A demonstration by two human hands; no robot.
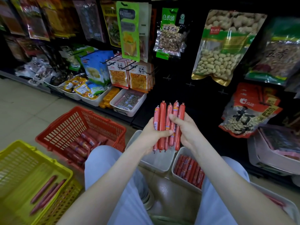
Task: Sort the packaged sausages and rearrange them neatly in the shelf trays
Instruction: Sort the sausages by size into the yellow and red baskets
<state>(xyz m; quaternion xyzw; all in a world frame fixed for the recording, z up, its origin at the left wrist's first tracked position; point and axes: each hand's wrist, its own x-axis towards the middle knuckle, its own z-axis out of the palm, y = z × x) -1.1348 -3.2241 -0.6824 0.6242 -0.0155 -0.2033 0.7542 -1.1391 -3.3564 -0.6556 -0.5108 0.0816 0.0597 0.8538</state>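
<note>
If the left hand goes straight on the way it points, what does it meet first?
The left hand grips the sausage bundle, so it would push that against the right hand, which holds the same bundle from the other side. Depth beyond them is unclear.

Sausages (162, 114), red, apparently five: held upright in left hand (151, 135) and right hand (186, 129), above a part-filled white tray (185, 184).

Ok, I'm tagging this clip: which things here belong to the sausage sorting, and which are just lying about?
Job: sausage bundle, in left hand and right hand; filled tray; red basket; yellow basket.
Lying about: peanut bag; panda snack packs.
</note>
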